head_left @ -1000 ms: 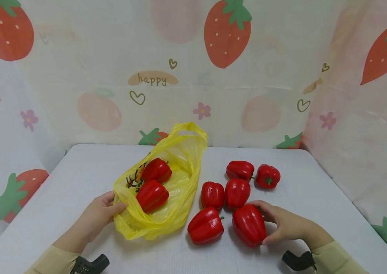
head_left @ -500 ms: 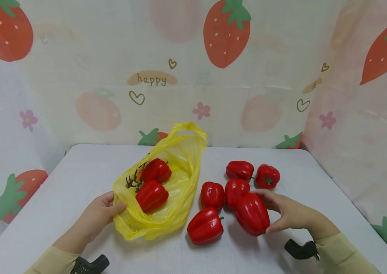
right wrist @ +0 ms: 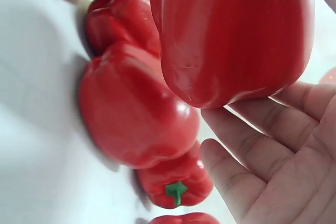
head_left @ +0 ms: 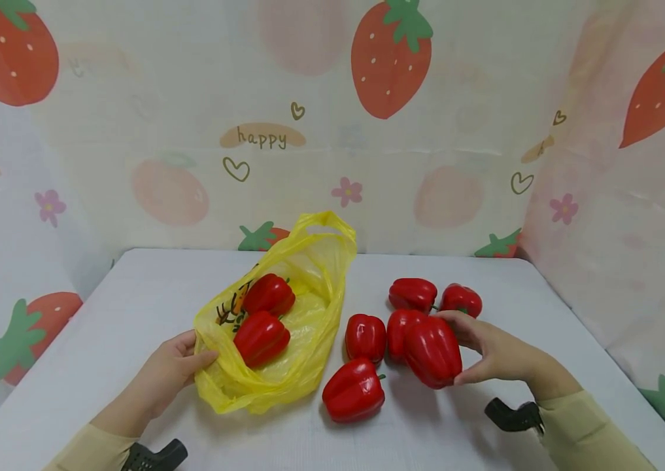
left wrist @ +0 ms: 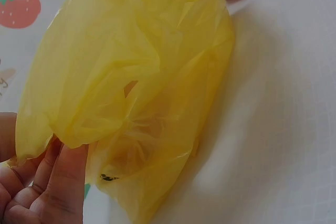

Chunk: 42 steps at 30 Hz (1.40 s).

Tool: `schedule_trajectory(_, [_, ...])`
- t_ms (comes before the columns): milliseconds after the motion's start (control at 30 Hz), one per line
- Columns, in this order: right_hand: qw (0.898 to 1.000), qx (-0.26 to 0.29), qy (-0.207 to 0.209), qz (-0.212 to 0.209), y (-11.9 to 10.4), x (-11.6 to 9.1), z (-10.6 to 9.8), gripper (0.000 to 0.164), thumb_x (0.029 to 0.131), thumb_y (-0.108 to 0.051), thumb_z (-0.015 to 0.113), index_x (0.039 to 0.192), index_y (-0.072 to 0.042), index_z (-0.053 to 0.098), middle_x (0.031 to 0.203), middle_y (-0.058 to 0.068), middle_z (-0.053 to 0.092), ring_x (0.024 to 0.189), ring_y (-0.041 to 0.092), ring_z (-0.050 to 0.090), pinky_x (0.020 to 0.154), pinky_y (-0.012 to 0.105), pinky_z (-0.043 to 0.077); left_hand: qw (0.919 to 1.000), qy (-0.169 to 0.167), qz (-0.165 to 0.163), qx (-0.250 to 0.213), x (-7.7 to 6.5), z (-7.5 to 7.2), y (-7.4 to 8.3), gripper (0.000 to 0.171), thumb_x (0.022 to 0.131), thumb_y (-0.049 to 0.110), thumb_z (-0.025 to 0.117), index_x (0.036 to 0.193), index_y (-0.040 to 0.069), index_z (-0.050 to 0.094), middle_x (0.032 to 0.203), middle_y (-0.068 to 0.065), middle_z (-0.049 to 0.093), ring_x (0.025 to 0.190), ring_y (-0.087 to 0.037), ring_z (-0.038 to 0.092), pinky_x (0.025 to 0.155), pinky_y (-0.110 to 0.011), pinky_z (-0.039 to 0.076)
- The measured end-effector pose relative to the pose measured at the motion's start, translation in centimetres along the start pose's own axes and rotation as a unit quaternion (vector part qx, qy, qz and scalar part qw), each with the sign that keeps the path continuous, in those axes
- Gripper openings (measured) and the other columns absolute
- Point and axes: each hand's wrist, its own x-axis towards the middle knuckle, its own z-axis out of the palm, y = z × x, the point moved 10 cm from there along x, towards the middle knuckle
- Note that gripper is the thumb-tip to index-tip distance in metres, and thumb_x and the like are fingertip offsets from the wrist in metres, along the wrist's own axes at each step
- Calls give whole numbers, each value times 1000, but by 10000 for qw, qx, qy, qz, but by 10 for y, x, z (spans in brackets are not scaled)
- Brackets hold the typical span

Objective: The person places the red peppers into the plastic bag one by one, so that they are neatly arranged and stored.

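Observation:
My left hand (head_left: 170, 366) pinches the near left edge of a yellow plastic bag (head_left: 308, 327), which lies with its mouth spread. Inside the bag rest two red bell peppers, one (head_left: 269, 294) behind the other (head_left: 261, 338). On the right, my right hand (head_left: 497, 350) grips another red bell pepper (head_left: 433, 352) between thumb and fingertips, raised over the table with its shadow below. In the right wrist view this held pepper (right wrist: 236, 35) fills the top, fingers beneath it. The left wrist view has the bag's plastic (left wrist: 121, 51) covering most of what lies behind it.
Several more bell peppers lie on the white table (head_left: 250, 445): one at the front (head_left: 354, 391), one behind it (head_left: 365, 337), one partly hidden by the held pepper (head_left: 401, 327), two at the back (head_left: 412, 294). A strawberry-print cloth (head_left: 320, 176) surrounds the table.
My right hand has lifted its bell pepper off the table and moved it up and slightly away from me. My left hand and the bag stay in place.

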Motion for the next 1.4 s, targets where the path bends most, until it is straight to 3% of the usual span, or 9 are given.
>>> schedule_trajectory(400, [9986, -87, 233, -459, -17, 8, -16, 81, 69, -9, 79, 135, -9, 33, 126, 7, 46, 117, 15, 46, 89, 30, 48, 10000, 10, -33, 48, 1, 1, -1, 58, 88, 25, 61, 134, -1, 38, 123, -16, 56, 94, -15, 61, 80, -28, 52])
schedule_trajectory(867, [9946, 494, 184, -895, -36, 28, -22, 76, 72, 2, 73, 135, -4, 31, 128, 13, 45, 117, 23, 46, 89, 37, 49, 9999, 31, -78, 124, 4, 0, -5, 58, 88, 26, 60, 136, 1, 37, 126, -15, 54, 95, -14, 61, 80, -28, 52])
schedule_trajectory(1400, [9954, 488, 128, -817, -50, 58, -26, 77, 72, 0, 74, 136, -6, 31, 127, 12, 45, 116, 24, 46, 80, 42, 52, 10000, -12, -41, 13, 3, 2, -1, 58, 89, 23, 60, 135, -1, 35, 125, -17, 54, 95, -14, 61, 81, -28, 52])
